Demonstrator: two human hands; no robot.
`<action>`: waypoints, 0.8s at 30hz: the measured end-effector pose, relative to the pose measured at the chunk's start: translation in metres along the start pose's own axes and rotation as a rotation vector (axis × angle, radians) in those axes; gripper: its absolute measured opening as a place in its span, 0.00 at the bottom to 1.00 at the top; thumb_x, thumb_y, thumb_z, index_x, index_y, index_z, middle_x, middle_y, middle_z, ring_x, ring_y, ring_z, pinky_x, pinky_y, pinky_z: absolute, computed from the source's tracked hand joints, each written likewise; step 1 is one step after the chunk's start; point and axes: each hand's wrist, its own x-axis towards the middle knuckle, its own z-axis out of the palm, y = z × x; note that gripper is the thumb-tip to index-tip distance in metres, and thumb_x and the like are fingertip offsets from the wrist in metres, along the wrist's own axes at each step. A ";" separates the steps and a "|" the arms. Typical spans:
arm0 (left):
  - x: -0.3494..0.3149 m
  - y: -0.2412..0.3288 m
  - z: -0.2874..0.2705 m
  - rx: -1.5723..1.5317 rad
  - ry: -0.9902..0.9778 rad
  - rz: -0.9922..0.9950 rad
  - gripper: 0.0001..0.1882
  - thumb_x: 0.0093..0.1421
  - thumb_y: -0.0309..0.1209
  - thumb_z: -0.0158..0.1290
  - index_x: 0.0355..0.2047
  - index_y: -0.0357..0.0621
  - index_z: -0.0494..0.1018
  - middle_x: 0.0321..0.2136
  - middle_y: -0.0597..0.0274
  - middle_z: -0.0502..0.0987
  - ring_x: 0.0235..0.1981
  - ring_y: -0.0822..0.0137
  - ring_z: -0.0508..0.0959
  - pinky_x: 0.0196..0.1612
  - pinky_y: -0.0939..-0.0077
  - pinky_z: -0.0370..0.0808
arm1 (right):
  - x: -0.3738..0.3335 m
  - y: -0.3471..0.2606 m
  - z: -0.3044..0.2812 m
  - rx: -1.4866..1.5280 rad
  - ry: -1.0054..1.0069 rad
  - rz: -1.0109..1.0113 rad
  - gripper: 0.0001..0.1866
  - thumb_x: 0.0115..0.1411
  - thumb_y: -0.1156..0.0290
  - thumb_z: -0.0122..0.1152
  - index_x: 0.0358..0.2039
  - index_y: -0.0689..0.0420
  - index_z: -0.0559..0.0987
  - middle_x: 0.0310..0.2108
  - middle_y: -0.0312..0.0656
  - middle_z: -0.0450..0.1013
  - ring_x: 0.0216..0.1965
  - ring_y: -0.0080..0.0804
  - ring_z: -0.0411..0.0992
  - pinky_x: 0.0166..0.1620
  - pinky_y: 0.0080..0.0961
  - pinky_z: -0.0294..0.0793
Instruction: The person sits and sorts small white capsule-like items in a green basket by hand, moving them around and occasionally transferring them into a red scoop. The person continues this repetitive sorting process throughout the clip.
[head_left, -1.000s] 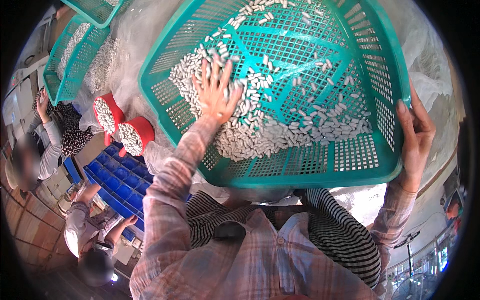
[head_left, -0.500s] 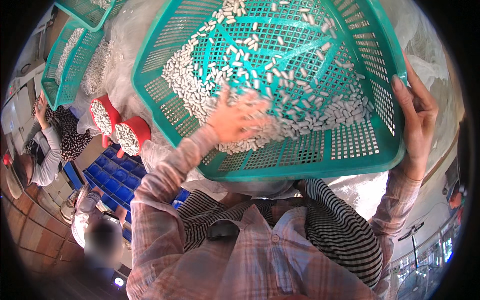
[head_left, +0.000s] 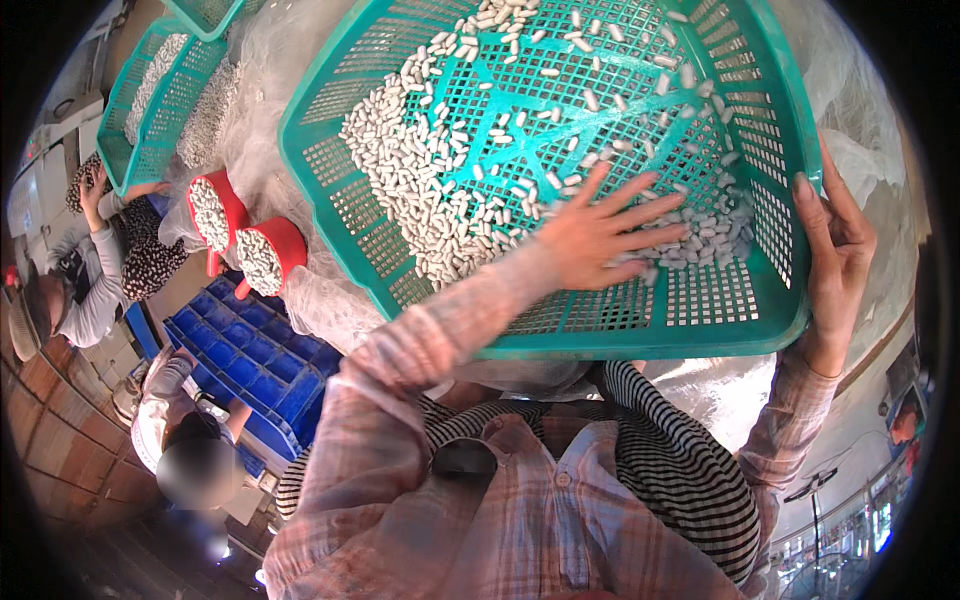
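A large green plastic basket (head_left: 560, 345) with latticed walls is tilted in front of me. Many small white oblong pieces (head_left: 440, 220), cocoon-like in shape, lie on its floor, thickest along the left and near sides. My left hand (head_left: 605, 235) reaches over the near part with its fingers spread, palm down on or just above the pieces; it grasps nothing. Smaller heaps lie by its fingertips toward the right wall. At the basket's right rim, my right hand (head_left: 840, 250) grips the edge, thumb on the near face and some fingers hidden behind.
Two red scoops (head_left: 290, 240) full of white pieces stand left of the basket, against whitish sheeting (head_left: 265, 110). Further left are a green basket (head_left: 118, 160) and a blue compartmented tray (head_left: 270, 350). Two other people (head_left: 90, 290) are at the left.
My left hand has swept right across the basket, fingers spreading, and pieces have shifted. The basket moved slightly right in view; my right hand keeps its grip.
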 end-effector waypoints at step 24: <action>0.019 0.005 -0.006 0.082 -0.044 -0.063 0.29 0.59 0.51 0.49 0.61 0.75 0.60 0.68 0.69 0.48 0.69 0.55 0.45 0.63 0.31 0.39 | 0.011 0.041 -0.008 0.150 -0.011 -0.020 0.22 0.61 0.75 0.58 0.56 0.65 0.70 0.47 0.44 0.74 0.43 0.20 0.72 0.49 0.16 0.69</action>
